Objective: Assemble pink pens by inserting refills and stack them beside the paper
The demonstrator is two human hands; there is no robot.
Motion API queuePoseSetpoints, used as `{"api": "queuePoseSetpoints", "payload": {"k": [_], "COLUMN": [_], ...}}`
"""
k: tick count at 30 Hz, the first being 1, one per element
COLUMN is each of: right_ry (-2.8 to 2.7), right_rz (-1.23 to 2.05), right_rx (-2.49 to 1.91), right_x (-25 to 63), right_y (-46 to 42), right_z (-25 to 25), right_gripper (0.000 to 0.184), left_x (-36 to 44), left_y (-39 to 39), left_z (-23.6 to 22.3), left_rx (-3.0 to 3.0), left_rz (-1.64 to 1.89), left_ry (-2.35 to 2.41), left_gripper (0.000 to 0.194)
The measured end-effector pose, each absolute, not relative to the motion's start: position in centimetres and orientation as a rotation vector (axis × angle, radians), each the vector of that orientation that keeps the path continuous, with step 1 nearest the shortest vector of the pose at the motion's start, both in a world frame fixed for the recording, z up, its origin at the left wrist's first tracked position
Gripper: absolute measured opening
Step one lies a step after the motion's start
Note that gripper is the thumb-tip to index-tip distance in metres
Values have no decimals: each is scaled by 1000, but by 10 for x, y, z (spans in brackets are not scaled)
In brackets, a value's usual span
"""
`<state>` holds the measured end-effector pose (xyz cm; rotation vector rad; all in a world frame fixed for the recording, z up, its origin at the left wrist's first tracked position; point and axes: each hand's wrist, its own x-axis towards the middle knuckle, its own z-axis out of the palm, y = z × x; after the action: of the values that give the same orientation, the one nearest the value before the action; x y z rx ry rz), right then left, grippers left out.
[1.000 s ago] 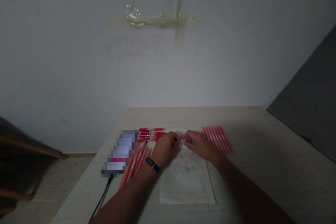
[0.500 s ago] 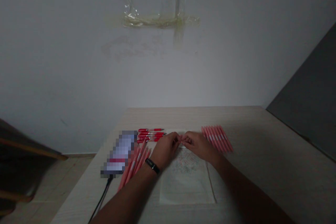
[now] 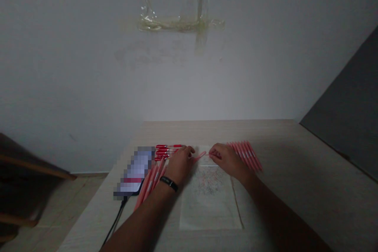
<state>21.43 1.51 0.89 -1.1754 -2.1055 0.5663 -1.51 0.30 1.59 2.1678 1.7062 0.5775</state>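
Observation:
Over the far end of a pale sheet on the table, my left hand, with a black band at the wrist, is closed round a slim pink pen-like stick. Its tip points toward my right hand. My right hand is pinched a short gap away from that tip; whatever is between its fingertips is too small to make out. Pink pens lie side by side in a row just beyond my right hand. Close to my left forearm is a loose bundle of pink pens, and several red pens lie behind it.
A phone-like device, its screen blurred out, lies at the table's left side with a black cable running off the near edge. Scribbles mark the pale sheet. The wall stands behind the table.
My hands, which met at the fingertips, have moved apart. The left went leftward and the right slightly rightward, and the pink stick's end now shows between them.

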Motion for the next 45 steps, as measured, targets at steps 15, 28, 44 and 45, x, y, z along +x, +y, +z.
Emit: {"api": "queuePoseSetpoints", "payload": {"k": [15, 28, 44, 45], "right_ry": [-2073, -2077, -2036, -2038], "right_rz": [445, 347, 422, 409], "right_rx": [-1204, -1210, -1125, -1133], "right_x": [221, 226, 224, 224], "right_y": [19, 22, 22, 23], "right_z": [14, 13, 9, 9], "right_gripper": [8, 9, 26, 25], "left_x": [-8, -6, -5, -6], "left_y": [0, -2, -2, -2], "left_z": [17, 14, 20, 21], "left_rx": [2173, 2209, 2146, 2128], "left_rz": [585, 763, 781, 783], "left_ry": [1617, 1501, 1469, 1480], "left_gripper": [23, 25, 14, 12]}}
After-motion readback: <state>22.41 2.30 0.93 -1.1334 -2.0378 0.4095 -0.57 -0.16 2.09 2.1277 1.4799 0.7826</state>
